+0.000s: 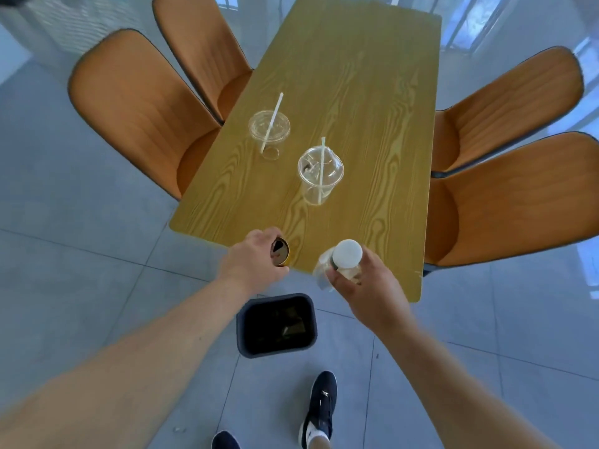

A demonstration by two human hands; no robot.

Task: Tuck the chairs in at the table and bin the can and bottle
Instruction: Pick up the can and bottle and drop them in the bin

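My left hand (251, 260) grips a gold can (280, 252) at the near edge of the wooden table (340, 76). My right hand (363, 286) holds a clear bottle (343, 259) with a white cap, just right of the can. A black bin (246, 322) stands on the floor below and between my hands, with dark contents inside. Orange chairs stand at the table's long sides: two on the left (136, 102), (201, 37) and two on the right (505, 102), (518, 196), seats partly under the tabletop.
Two clear plastic cups with straws (269, 129), (319, 175) stand in the middle of the table. My shoes (321, 406) are on the grey tiled floor behind the bin. Bright windows lie beyond the far end of the table.
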